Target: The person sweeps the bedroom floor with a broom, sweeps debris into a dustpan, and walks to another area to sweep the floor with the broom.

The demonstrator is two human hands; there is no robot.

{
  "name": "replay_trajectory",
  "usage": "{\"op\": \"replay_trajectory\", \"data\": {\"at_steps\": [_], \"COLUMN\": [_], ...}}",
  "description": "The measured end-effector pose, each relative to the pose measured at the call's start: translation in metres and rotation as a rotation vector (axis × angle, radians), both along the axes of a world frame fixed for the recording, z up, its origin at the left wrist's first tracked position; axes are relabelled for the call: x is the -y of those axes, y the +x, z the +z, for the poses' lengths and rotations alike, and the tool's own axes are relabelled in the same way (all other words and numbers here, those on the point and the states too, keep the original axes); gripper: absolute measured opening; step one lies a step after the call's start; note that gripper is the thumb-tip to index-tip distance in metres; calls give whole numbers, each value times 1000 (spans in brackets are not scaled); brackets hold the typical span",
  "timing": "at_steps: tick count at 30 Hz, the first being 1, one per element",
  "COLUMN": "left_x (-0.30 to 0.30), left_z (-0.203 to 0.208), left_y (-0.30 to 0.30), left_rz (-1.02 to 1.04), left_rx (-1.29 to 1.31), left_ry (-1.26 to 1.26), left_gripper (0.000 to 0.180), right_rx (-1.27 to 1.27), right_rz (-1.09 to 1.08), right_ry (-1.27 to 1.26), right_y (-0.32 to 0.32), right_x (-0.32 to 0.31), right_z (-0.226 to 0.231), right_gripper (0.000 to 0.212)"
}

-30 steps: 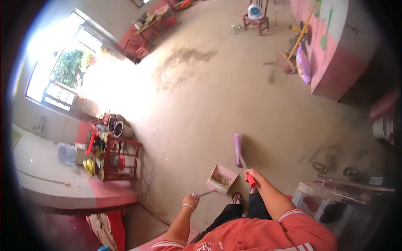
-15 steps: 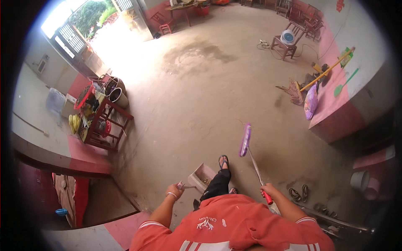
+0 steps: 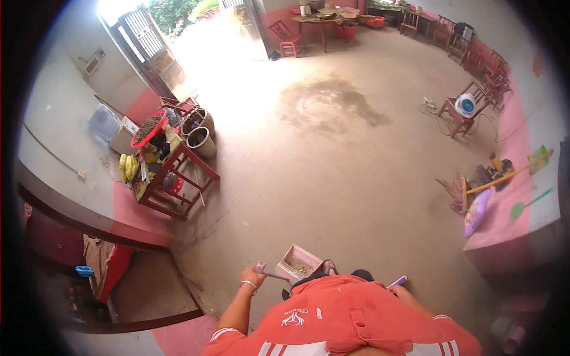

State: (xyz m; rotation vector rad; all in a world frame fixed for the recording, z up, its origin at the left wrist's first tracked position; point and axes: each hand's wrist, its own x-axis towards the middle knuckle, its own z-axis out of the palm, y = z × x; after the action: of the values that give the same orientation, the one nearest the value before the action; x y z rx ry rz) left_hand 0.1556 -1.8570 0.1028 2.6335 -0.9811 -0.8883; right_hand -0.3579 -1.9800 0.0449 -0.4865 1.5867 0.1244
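Observation:
My left hand (image 3: 254,274) is closed around the handle of a pale pink dustpan (image 3: 287,270), which rests on the floor just ahead of my body. Small brownish debris lies in the pan. Close to my right side, my right hand (image 3: 405,293) is partly hidden by my red shirt. It grips a broom (image 3: 398,282), of which only a narrow purple-and-white part shows; the rest is out of sight. One sandalled foot (image 3: 329,267) stands beside the dustpan.
A wooden table (image 3: 178,155) with a red basin (image 3: 149,129) and bananas (image 3: 127,168) stands at left. At right, a straw broom (image 3: 456,193) and a purple bag (image 3: 477,212) lean by the wall. A chair (image 3: 460,118) stands farther back. A damp patch (image 3: 332,104) darkens the floor.
The purple broom has come back from the open floor ahead to close by my right side. My left hand still holds the dustpan. The whole view has shifted.

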Motion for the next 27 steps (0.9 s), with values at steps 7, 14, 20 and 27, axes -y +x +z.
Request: {"op": "replay_trajectory", "data": {"at_steps": [7, 14, 20, 27], "left_x": [127, 272, 399, 555], "left_z": [-9, -34, -38, -23], "left_y": [43, 126, 200, 252], "left_rz": [48, 145, 348, 494], "left_rx": [162, 104, 73, 27], "left_ry": [55, -314, -393, -408], "left_gripper": [35, 27, 22, 33], "right_rx": [-79, 147, 192, 274], "right_rz": [271, 211, 247, 229], "right_ry": [40, -54, -49, -62], "right_y": [93, 207, 272, 335], "right_x": [163, 353, 494, 585], "right_z": [-50, -59, 9, 46], "right_gripper": [17, 12, 12, 18]}}
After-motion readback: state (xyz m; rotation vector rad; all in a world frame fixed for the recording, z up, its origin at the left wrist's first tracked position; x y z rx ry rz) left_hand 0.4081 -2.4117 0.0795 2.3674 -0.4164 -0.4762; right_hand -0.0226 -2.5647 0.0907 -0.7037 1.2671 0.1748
